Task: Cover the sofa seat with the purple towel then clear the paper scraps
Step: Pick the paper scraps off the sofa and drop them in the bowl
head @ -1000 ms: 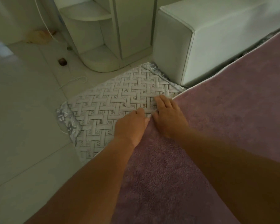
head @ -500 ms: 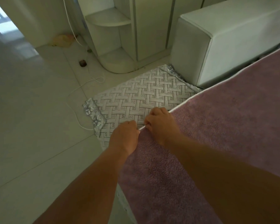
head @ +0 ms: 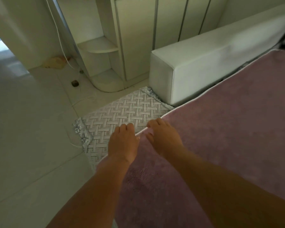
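The purple towel (head: 229,122) lies spread over most of the sofa seat, its white-piped edge running diagonally from the armrest toward me. A strip of the seat's grey woven-pattern cover (head: 122,111) still shows beyond that edge. My left hand (head: 123,142) and my right hand (head: 163,137) sit side by side at the towel's edge, fingers curled down and pinching the hem. No paper scraps are visible in this view.
The white sofa armrest (head: 204,66) stands right behind the seat corner. A white cabinet with rounded corner shelves (head: 102,63) is beyond it. A white cable (head: 82,101) trails over the tiled floor on the left, near a small dark object (head: 75,83).
Both hands have curled onto the towel's hem and drawn slightly toward me. The view has pulled back and risen, showing more floor and cabinet.
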{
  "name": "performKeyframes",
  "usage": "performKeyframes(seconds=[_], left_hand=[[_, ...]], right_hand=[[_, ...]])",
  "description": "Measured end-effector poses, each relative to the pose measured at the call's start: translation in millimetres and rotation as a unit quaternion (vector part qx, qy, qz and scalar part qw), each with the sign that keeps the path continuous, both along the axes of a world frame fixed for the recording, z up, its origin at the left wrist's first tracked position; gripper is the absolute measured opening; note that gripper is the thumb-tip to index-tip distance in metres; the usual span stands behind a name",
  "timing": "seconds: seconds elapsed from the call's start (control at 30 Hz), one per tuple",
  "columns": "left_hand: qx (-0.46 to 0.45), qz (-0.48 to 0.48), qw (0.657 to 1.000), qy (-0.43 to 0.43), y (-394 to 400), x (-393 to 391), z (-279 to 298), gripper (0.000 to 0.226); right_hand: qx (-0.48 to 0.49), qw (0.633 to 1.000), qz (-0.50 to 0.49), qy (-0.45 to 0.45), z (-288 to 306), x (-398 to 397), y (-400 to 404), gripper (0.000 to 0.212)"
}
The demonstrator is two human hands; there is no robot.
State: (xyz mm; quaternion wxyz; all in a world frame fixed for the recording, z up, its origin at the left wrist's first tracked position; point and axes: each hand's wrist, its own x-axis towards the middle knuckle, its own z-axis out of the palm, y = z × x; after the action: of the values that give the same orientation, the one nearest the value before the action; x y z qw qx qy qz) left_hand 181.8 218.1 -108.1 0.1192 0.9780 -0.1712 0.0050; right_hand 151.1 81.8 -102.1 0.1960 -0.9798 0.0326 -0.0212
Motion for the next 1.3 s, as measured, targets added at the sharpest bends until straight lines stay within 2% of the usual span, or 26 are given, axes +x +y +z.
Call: performKeyframes(seconds=[0.1, 0.2, 0.37, 0.5, 0.63, 0.87, 1.03, 1.3], left_hand=[[-0.038, -0.021, 0.999, -0.021, -35.8, -24.4, 36.2, 0.021], [-0.075, -0.032, 0.996, -0.044, -83.1, -52.6, 79.3, 0.018], [-0.086, -0.059, 0.991, -0.083, -174.0, -106.8, 152.8, 0.027], [-0.19, -0.019, 0.981, 0.017, -245.6, -155.1, 205.2, 0.012], [-0.204, -0.025, 0.977, 0.055, -307.6, -194.1, 249.2, 0.006], [-0.218, -0.098, 0.969, 0.062, -384.8, -248.1, 321.2, 0.006], [-0.26, -0.184, 0.946, 0.062, -434.3, -290.2, 367.3, 0.018], [-0.274, -0.31, 0.907, 0.084, -487.9, -361.3, 410.2, 0.015]], right_hand=[[0.012, 1.0, -0.024, 0.0, 40.9, -26.6, -37.4, 0.019], [-0.012, 0.998, -0.056, -0.021, 84.4, -58.7, -85.0, 0.025], [-0.015, 0.995, -0.092, -0.045, 154.0, -118.5, -166.6, 0.025], [-0.003, 0.99, -0.124, -0.071, 203.6, -170.7, -229.6, 0.029], [0.04, 0.977, -0.194, -0.075, 248.8, -223.4, -296.5, 0.034], [0.113, 0.927, -0.339, -0.115, 312.0, -306.6, -390.1, 0.048], [0.109, 0.892, -0.407, -0.161, 346.0, -363.0, -420.0, 0.048], [0.108, 0.839, -0.485, -0.223, 391.8, -449.1, -447.5, 0.038]])
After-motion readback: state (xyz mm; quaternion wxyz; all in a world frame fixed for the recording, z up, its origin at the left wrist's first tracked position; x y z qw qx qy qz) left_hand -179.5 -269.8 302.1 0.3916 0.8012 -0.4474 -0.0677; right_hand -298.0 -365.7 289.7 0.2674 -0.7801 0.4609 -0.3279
